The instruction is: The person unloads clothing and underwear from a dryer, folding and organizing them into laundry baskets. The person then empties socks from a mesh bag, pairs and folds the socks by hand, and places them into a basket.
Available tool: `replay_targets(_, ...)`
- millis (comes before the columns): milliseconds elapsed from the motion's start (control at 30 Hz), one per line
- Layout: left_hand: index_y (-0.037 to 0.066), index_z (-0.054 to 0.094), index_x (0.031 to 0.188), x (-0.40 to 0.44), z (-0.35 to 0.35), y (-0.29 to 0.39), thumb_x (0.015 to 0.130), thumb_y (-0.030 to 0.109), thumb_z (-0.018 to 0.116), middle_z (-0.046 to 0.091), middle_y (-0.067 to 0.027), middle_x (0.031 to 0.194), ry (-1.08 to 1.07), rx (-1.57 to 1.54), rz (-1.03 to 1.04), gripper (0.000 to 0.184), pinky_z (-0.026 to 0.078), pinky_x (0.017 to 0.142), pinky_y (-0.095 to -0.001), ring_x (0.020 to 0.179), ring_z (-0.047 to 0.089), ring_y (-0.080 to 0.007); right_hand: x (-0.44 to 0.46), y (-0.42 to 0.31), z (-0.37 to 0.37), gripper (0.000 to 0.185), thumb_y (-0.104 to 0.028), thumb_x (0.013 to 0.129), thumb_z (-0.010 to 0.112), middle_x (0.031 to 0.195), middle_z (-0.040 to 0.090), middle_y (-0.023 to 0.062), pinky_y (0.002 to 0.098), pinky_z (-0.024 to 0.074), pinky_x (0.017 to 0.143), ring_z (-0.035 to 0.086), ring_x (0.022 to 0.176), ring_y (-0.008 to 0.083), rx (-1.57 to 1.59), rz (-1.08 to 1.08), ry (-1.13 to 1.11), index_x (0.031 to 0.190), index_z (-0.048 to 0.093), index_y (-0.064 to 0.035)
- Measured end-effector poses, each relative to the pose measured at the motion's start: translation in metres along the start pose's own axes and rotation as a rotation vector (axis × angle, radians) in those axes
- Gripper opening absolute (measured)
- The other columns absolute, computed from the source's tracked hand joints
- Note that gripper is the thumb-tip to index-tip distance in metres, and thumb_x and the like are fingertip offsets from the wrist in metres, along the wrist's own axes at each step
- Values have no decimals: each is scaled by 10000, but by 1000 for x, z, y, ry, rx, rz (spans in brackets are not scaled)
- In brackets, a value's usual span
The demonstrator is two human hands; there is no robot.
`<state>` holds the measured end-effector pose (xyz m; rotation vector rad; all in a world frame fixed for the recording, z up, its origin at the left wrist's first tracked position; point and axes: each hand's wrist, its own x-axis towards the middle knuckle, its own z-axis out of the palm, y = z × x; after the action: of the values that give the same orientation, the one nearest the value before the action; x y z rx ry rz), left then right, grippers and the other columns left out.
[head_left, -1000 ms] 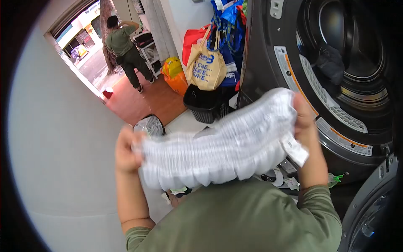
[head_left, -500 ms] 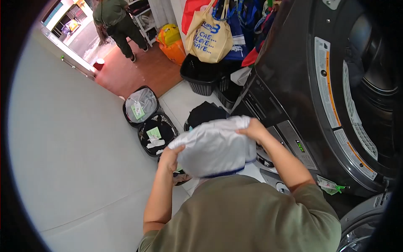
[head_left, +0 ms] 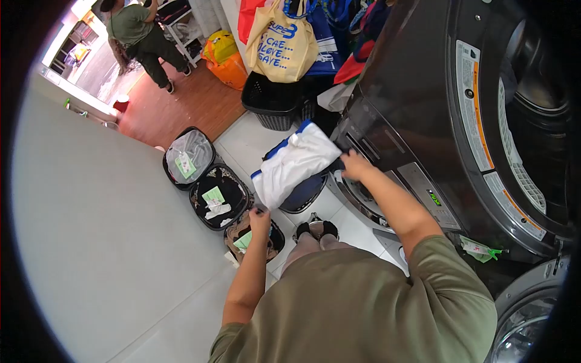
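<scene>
A white garment with blue trim (head_left: 299, 160) stretches between my hands in front of me, blue edging along its far side. My left hand (head_left: 260, 219) is closed on its near left corner. At its right corner, my right hand (head_left: 356, 165) has fingers pinched on the cloth. Beneath the garment stands a laundry basket (head_left: 301, 209) with dark clothes (head_left: 305, 192) in it, partly hidden by the white cloth. Close to my left hand is a small basket of patterned laundry (head_left: 275, 239) with a green tag.
Two more tagged baskets, one with grey laundry (head_left: 192, 151) and one with black laundry (head_left: 221, 184), line the white wall (head_left: 103, 242). Dark LG machines (head_left: 411, 91) rise on the right. An empty black basket (head_left: 272, 112) sits below hanging bags (head_left: 281, 45). A person (head_left: 139, 39) stands near the doorway.
The garment has moved forward and away from my body, now tilted over the basket. My left hand has shifted slightly right, and my right hand slightly up. The far person has raised an arm.
</scene>
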<state>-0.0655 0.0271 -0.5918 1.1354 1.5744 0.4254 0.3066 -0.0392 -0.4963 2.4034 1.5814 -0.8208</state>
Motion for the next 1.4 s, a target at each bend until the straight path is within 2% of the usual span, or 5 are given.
replay_targets(267, 14, 608, 1096, 18, 36, 46, 894, 78, 610, 611, -83, 957, -194, 124, 368, 212, 497, 671, -282, 748, 582, -140, -196, 14, -146, 599, -439, 829, 727, 1118, 671, 160, 432, 504, 864, 648, 1020, 331, 170, -379, -445, 1284, 569, -83)
replay_targets(633, 136, 700, 1091, -262, 206, 451, 780, 159, 695, 572, -97, 1292, -422, 61, 2232, 312, 317, 1099, -507, 1286, 461, -355, -318, 204, -490, 408, -358, 843, 727, 1029, 706, 159, 396, 532, 785, 679, 926, 275, -207, 220, 848, 1063, 682, -18)
replay_targets(900, 260, 521, 1384, -266, 264, 457, 877, 494, 574, 444, -11, 1480, -56, 468, 2243, 560, 17, 1181, -541, 1440, 260, -290, -145, 469, -449, 855, -344, 721, 786, 1395, 454, 275, 449, 409, 1066, 431, 1315, 391, -303, 521, 742, 1431, 404, -59)
replay_targets(1300, 315, 542, 1364, -267, 267, 453, 886, 470, 555, 466, 48, 1459, -6, 501, 2201, 503, 41, 1197, -520, 1404, 326, -248, -213, 367, -492, 720, -307, 857, 722, 1377, 539, 165, 470, 467, 998, 544, 1227, 358, 624, 88, -524, 1451, 388, -75)
replay_targets(1400, 318, 542, 1363, -268, 267, 452, 888, 470, 549, 476, 51, 1450, 19, 508, 2193, 498, 54, 1197, -516, 1396, 336, -248, -208, 423, -505, 705, -303, 875, 696, 1339, 561, 189, 438, 504, 956, 595, 1148, 366, 718, 151, 191, 1456, 377, -63)
